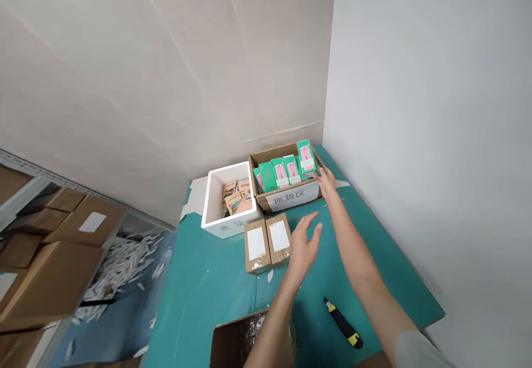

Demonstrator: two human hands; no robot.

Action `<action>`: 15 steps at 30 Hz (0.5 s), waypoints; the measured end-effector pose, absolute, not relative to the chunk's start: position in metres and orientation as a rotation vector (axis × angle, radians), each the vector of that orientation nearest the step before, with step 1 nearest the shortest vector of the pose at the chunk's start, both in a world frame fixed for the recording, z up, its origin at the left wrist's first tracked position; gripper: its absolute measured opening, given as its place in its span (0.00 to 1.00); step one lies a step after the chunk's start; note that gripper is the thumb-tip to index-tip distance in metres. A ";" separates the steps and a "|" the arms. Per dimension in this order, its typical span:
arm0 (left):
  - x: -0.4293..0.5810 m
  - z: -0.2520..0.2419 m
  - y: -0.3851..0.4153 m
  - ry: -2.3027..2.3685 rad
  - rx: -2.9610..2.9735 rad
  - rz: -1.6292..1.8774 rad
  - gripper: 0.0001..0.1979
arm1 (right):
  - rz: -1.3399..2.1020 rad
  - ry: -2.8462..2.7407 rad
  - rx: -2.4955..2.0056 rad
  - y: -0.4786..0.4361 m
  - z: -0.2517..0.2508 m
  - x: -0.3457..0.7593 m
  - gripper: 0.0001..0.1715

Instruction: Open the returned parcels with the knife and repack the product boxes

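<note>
My right hand (326,183) is at the right end of an open cardboard carton (270,202), its fingers closed at the lower corner of a green box (306,157) with a pink picture. That box stands higher than the other green boxes (280,172) in the carton, which bears a white handwritten label. Nearer to me, my left hand (305,244) hovers with fingers apart and nothing in it. Just left of it, two small brown boxes (256,246) with blank white labels sit side by side on the green table (193,290).
A white foam box (211,204) holds orange-coloured packets, left of the carton. A black and yellow utility knife (344,322) lies to the right. An open cardboard box (224,337) stands at the near edge. Shelves with brown cartons (70,274) are at left; walls close off the back and right.
</note>
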State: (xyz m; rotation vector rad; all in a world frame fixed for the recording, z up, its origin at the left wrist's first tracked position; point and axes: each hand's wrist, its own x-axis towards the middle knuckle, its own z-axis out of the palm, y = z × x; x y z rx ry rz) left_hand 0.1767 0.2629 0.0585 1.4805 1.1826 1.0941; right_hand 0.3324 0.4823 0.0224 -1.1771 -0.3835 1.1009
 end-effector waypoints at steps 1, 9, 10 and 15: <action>0.164 0.049 0.240 1.235 1.422 1.053 0.26 | 1.094 -0.352 -1.209 0.474 0.012 0.334 0.27; 0.006 -0.008 0.052 2.024 1.035 1.000 0.29 | 1.415 -0.577 -1.402 0.243 -0.112 0.299 0.34; -0.012 -0.010 0.036 2.118 1.039 0.993 0.29 | 1.491 -0.601 -1.440 0.205 -0.120 0.290 0.35; -0.068 -0.022 -0.011 2.333 1.107 0.729 0.39 | 1.647 -0.730 -1.592 0.067 -0.118 0.255 0.35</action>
